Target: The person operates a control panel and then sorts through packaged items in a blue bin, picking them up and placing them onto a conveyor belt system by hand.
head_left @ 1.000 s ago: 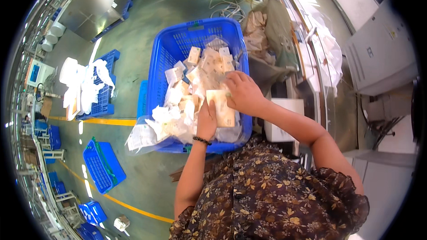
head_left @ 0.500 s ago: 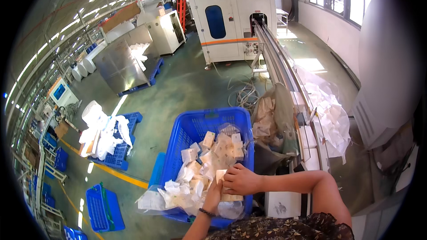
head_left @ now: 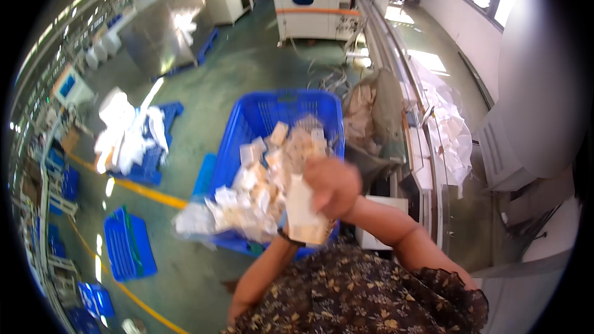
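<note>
In front of my chest is a pale cream rectangular packet (head_left: 303,211), which looks like a tissue pack. My right hand (head_left: 333,187), blurred by motion, has its fingers curled over the packet's upper right side. Behind the packet's lower part comes my left wrist (head_left: 287,239) with a dark bracelet; that hand and its fingers are hidden. Beneath and beyond both hands stands a blue perforated plastic basket (head_left: 228,156). Loose cream packets (head_left: 278,133) and crumpled film and paper (head_left: 244,213) heap up in it, with clear film spilling over its near left rim.
A metal conveyor rail (head_left: 396,65) runs on my right toward a white machine (head_left: 328,25). Beside it hangs a greyish sack (head_left: 391,127) of scrap. On the left are a loaded blue pallet (head_left: 148,164) and a smaller blue basket (head_left: 129,244). Cables lie on the floor beyond.
My view has tipped downward. Both hands have lifted the packet out of the basket toward my body, and its broad face now shows. My right hand has moved to its upper right side.
</note>
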`<state>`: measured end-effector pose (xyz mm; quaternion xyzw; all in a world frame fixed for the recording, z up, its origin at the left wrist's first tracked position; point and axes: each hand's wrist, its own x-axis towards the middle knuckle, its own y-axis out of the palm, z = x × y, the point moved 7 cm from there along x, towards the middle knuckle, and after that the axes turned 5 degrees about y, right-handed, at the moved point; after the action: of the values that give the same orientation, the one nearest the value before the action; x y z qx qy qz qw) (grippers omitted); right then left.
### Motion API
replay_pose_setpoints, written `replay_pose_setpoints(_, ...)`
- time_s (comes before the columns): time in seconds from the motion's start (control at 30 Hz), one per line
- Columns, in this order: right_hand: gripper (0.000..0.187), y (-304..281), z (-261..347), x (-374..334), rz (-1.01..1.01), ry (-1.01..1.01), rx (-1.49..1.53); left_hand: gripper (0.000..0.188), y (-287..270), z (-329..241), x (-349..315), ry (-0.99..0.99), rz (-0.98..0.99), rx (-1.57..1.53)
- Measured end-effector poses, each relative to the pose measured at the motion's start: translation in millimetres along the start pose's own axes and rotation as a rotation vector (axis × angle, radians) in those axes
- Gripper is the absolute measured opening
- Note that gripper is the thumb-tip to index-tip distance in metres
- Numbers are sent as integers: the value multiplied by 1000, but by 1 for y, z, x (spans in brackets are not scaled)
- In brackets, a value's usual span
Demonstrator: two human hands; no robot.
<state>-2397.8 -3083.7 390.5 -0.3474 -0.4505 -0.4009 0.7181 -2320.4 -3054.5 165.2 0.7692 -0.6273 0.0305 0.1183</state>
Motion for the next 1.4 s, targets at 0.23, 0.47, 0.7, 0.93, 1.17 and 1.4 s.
replay_pose_setpoints(0.23,35,1,-131,-58,8,976,143,35,-17,-59,-6,33,23,-114)
replay_pose_setpoints(0.47,62,19,-114,-176,484,1782,1401,55,-45,-109,29,-235,14,1104)
replay_pose_setpoints(0.7,66,-70,-140,-130,543,1398,314,23,-90,-21,63,570,-184,1229)
replay_pose_setpoints(0.93,52,-323,-282,-155,-776,1403,366,46,-23,140,-11,-91,863,1371)
replay_pose_setpoints(1.17,55,-372,-421,-214,-969,1802,400,43,-37,142,-10,-417,447,1270)
replay_pose_setpoints(1.4,51,-372,-436,-246,-924,1764,490,39,-39,140,-29,-506,548,1252)
